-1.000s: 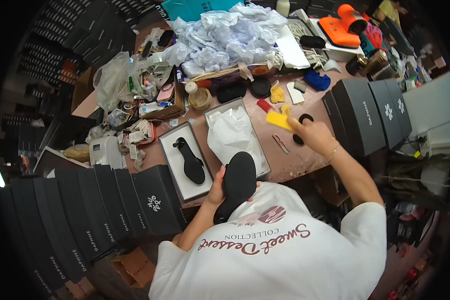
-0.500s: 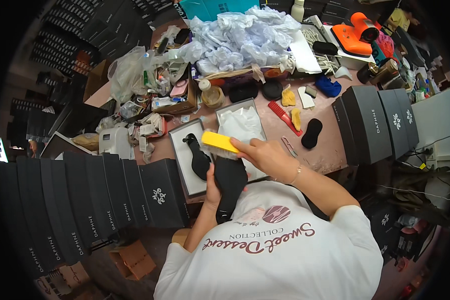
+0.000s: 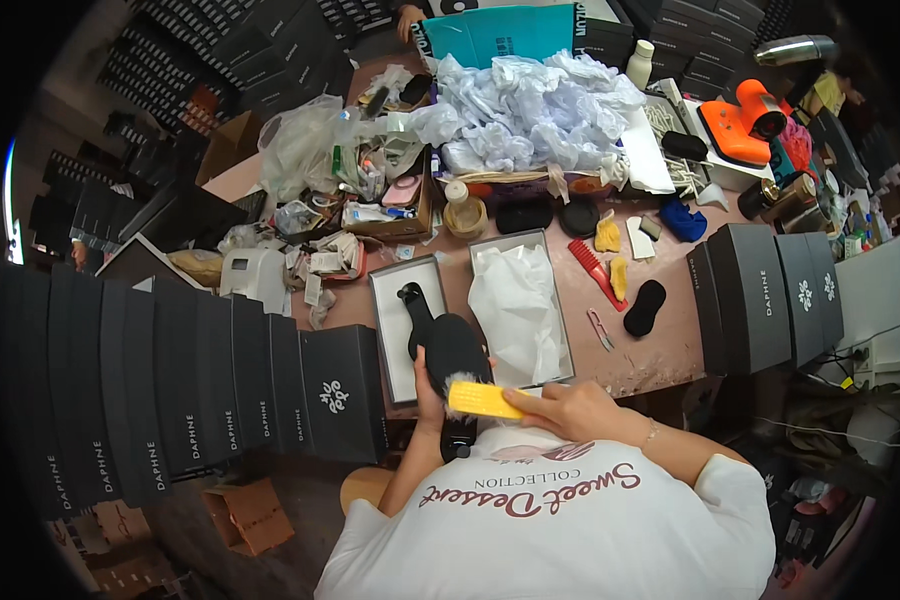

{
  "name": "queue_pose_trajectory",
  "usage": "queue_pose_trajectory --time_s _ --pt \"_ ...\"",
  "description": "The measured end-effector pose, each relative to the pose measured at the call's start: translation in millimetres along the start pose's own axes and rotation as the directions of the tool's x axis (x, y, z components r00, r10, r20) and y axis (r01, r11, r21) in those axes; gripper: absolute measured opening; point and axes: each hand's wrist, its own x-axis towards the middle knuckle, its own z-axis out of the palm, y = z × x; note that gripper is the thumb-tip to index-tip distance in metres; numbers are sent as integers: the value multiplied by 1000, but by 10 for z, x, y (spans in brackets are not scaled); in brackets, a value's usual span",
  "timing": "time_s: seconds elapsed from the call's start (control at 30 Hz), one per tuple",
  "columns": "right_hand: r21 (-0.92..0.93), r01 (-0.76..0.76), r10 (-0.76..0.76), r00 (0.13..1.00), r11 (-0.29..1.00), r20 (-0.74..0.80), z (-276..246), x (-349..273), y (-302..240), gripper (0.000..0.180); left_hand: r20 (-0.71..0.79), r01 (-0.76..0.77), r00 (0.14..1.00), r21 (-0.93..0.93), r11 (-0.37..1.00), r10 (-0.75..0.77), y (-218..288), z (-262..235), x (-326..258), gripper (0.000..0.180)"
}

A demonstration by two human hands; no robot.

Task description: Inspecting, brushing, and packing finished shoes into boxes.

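The left hand (image 3: 428,394) clasps a black shoe (image 3: 458,348); the right hand (image 3: 578,411) pinches a yellow brush (image 3: 484,400) over it. Just beyond the right hand runs the edge of the table (image 3: 660,362), with bare room rightward, a paper-filled box (image 3: 562,340) leftward.

From where I stood, counted: two black shoes (image 3: 457,345), one yellow brush (image 3: 483,401), two open boxes (image 3: 391,300) along the desk (image 3: 675,335)'s near edge, one red comb (image 3: 596,272), two yellow scraps (image 3: 607,236).

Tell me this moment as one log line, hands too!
left hand: holds black shoe | right hand: holds yellow brush over black shoe | open box: second shoe inside
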Motion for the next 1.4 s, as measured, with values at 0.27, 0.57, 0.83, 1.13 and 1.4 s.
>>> queue_pose_trajectory --time_s 0.27,0.57,0.83,1.13,1.4 --pt "88 -106 136 859 990 -494 -121 850 739 40 256 1 966 -136 991 34 129 324 127 76" --pt "-76 47 -49 998 996 -29 119 147 114 48 100 -176 973 -275 945 210 702 -108 427 74" --pt "4 82 -80 982 997 -169 193 568 -112 44 106 -44 992 -267 963 75 699 90 614 78" --pt "-29 206 -208 962 978 -179 -2 494 -133 48 -357 -535 782 35 844 511 944 348 531 64" --pt "-8 31 -31 999 999 -11 -140 62 260 45 -418 -743 396 377 553 818 1158 531 360 55"
